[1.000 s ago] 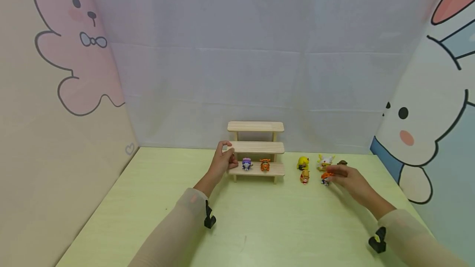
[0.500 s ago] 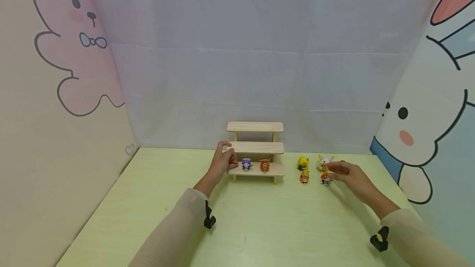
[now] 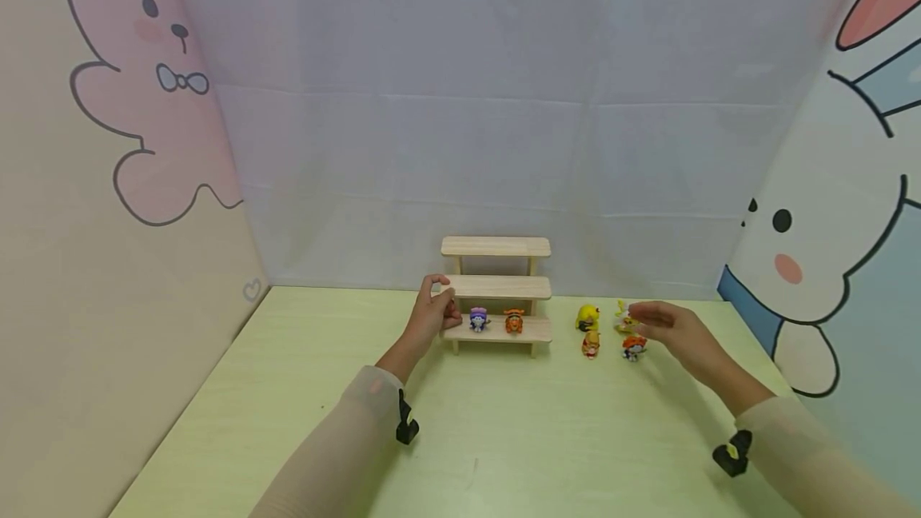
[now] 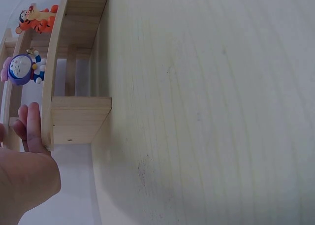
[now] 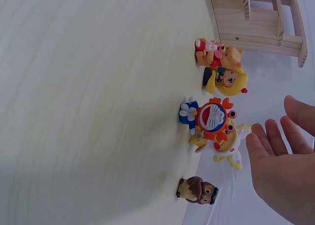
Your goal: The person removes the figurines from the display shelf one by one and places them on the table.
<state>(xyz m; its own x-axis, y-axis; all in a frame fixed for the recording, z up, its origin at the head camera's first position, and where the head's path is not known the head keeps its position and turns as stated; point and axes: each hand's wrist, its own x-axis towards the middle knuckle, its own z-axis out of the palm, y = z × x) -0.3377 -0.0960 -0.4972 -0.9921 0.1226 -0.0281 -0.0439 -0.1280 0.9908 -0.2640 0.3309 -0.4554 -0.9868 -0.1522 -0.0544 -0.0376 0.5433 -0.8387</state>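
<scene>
My left hand is at the left end of the three-tier wooden display shelf, its thumb and index finger pinching the middle board's end. On the lowest board stand a purple-hooded figurine and an orange Tigger figurine. My right hand hovers with relaxed fingers beside the toy figures on the table, holding nothing. Nearest to it are a Doraemon figurine in an orange crab hood and a figurine with a white-and-yellow hood, partly covered by the hand in the head view.
A yellow-hooded figurine and a Winnie the Pooh figurine stand between the shelf and my right hand. A brown owl figurine shows in the right wrist view. White cloth hangs behind the pale table.
My right hand has let go of the crab-hooded Doraemon figurine and lifted slightly up and away, leaving it standing on the table. My left hand has stayed at the shelf.
</scene>
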